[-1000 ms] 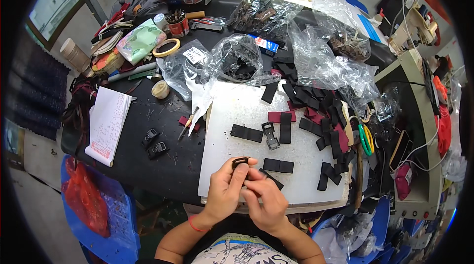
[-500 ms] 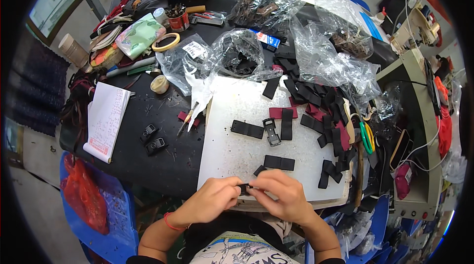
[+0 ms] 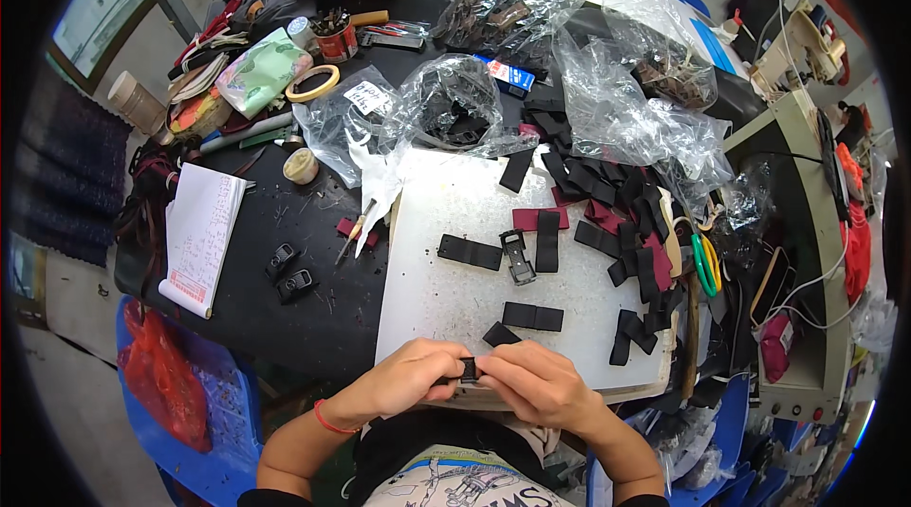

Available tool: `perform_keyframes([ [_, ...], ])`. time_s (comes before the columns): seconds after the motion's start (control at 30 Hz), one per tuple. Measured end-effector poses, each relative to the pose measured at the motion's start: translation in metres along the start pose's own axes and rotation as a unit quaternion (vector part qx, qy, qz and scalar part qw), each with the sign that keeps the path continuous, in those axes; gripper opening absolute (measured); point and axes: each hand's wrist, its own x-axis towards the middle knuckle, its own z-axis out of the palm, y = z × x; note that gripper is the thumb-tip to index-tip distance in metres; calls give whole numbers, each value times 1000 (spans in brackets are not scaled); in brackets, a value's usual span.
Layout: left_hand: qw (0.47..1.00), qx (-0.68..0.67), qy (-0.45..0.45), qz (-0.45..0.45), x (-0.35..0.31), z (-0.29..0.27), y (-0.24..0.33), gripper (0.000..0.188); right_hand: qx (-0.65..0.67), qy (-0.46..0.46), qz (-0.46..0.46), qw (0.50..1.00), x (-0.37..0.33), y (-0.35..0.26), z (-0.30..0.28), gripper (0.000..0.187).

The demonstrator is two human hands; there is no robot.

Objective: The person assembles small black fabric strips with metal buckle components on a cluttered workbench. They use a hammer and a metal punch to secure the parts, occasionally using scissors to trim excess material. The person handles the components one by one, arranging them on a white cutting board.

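Observation:
At the near edge of the white board [image 3: 427, 194], both my hands meet around a small black buckle [image 3: 469, 370]. My left hand [image 3: 410, 381] pinches it from one side, and my right hand [image 3: 543, 384] grips the other with thumb and fingers. The fingers hide much of it. Just beyond my fingers lies a short black strap piece [image 3: 500, 333], with a folded black strap [image 3: 532, 316] behind it. Farther up the board, another black buckle [image 3: 517, 258] rests between two black straps [image 3: 470, 252] [image 3: 548, 241], below a maroon strap [image 3: 540, 219].
A pile of black and maroon straps [image 3: 622, 213] covers the board's right side, beside green-handled scissors [image 3: 702, 265]. To the left are two black buckles [image 3: 295, 285], a notepad [image 3: 201, 232] and a small pot [image 3: 301, 166]. Clear plastic bags [image 3: 636, 118] lie at the back.
The buckle shows more between my fingers, which have shifted their hold slightly. More of the short strap piece beyond my hands is uncovered. The loose items appear to stay in place.

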Motion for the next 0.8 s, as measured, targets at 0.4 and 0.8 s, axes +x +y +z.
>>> perform_keyframes([
  [0.4, 642, 634, 262, 342, 66, -13, 40, 38, 12, 185, 156, 970, -3, -2, -18, 31],
  [0.8, 877, 145, 279, 364, 28, -30, 36, 17, 110, 223, 206, 947, 14, -2, -5, 24],
])
